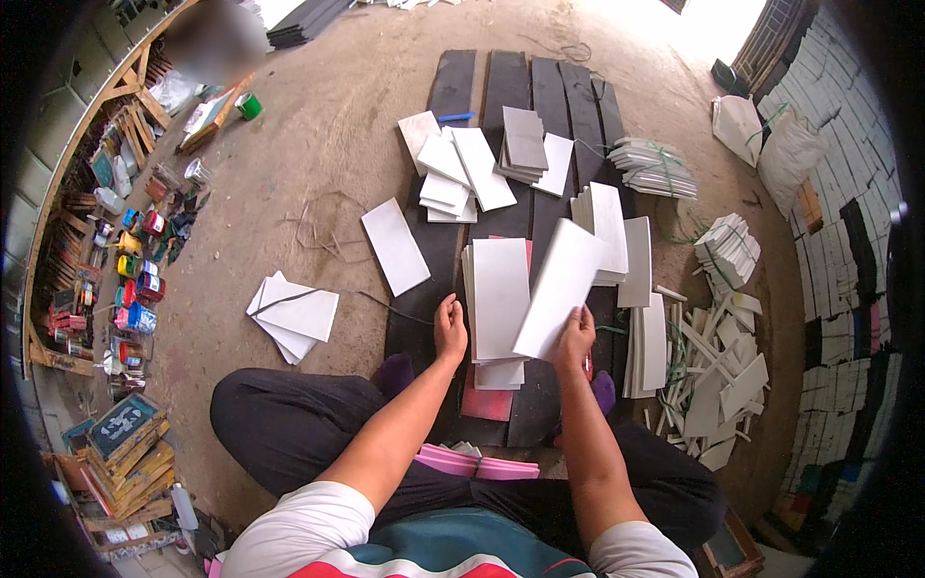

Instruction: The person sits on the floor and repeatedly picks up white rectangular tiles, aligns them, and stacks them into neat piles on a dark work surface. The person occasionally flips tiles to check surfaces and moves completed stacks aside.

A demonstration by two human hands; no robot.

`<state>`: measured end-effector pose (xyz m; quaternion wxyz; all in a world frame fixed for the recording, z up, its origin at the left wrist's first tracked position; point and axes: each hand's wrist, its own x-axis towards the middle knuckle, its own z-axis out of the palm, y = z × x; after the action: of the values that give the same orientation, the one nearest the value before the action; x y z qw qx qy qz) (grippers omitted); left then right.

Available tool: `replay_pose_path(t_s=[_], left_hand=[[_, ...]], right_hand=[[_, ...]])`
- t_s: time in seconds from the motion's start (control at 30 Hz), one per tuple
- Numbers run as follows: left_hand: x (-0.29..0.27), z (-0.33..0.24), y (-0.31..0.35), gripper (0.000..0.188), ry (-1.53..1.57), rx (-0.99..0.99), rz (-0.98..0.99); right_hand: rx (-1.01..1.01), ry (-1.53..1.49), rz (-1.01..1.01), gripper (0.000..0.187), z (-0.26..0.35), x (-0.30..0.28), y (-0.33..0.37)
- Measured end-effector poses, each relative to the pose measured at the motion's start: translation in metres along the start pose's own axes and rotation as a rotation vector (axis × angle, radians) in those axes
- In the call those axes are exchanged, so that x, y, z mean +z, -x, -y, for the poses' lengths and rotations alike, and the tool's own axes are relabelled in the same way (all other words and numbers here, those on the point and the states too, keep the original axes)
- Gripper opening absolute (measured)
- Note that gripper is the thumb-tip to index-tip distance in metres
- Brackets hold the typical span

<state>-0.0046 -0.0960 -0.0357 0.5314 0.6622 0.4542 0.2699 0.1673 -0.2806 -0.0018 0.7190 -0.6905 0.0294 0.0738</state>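
My right hand grips the lower right edge of a white foam sheet, which is tilted over the work surface. Close by on its left stands a stack of white sheets, with a red piece showing below it. My left hand is beside that stack's left edge, fingers extended and nothing in them. Another white stack lies partly behind the held sheet. Beyond these are loose white sheets and a small grey stack. Further left rests a single white sheet.
Black boards lie under the stacks. On the right are tied white bundles and a heap of white offcuts. Paint cans line the left wall. Pink sheets lie by my legs, and white pieces on the floor at left.
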Motion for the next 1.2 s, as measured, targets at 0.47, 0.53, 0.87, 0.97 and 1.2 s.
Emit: replay_pose_path(t_s=[0.47,0.53,0.87,0.97,1.2], left_hand=[[0.002,0.007,0.022,0.062,-0.268,0.124,0.321],[0.0,0.001,0.027,0.062,-0.263,0.079,0.355],[-0.004,0.004,0.028,0.066,-0.227,0.059,0.42],[-0.012,-0.005,0.032,0.066,-0.216,0.013,0.411],[-0.011,-0.003,0.034,0.068,-0.166,0.017,0.415]], right_hand=[[-0.05,0.949,0.389,0.054,0.01,0.017,0.062],[-0.063,0.974,0.374,0.052,0.013,0.015,0.067],[-0.182,0.814,0.193,0.048,-0.006,0.023,0.055],[-0.059,0.911,0.284,0.054,0.017,0.037,0.062],[-0.09,1.013,0.319,0.071,0.018,0.039,0.058]])
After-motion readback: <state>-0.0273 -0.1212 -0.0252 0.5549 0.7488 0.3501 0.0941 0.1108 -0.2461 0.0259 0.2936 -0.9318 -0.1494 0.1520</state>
